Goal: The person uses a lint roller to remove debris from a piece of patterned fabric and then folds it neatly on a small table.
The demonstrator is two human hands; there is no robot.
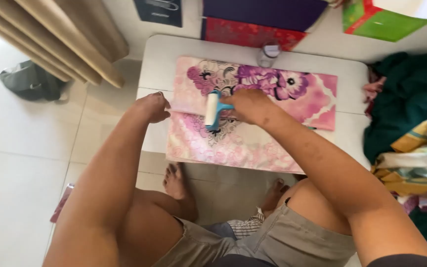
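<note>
Right hand is gripping, fingers closed, the blue handle of a white lint roller, which is resting on a folded pink floral cloth. Left hand, fingers curled, is pinning the cloth's left edge to a small white table; a clear bottle is standing at the far edge

The right hand is covering the handle of the blue lint roller and part of the pink floral cloth, so its grip is staying unclear. The picture's top edge is cutting off the purple and green boxes beyond the table's far edge. The small bottle near that far edge is looking too blurred to identify.
</note>
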